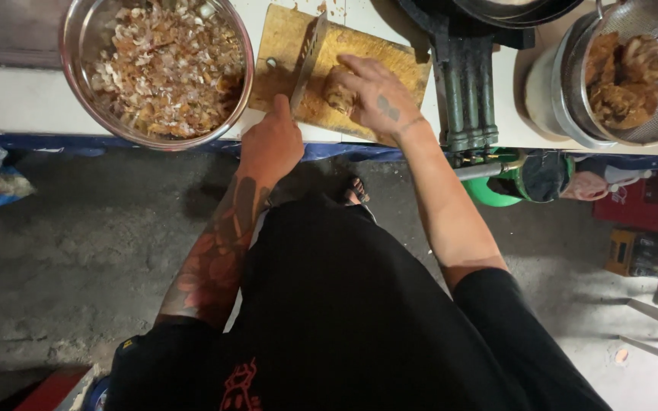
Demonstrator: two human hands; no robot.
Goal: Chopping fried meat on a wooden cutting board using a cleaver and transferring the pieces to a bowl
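Cleaver (308,57): broad steel blade with a small hole near its back, standing on edge over the board, tip pointing away from the person, handle gripped in the left hand (272,144).
Meat piece (338,93): brown, fried-looking lump, lying on the board just right of the blade, pinned under the fingers of the right hand (375,95).
Cutting board (283,34): worn yellowish wood, rectangular, lying flat and slightly skewed at the surface's near edge, scattered with crumbs.
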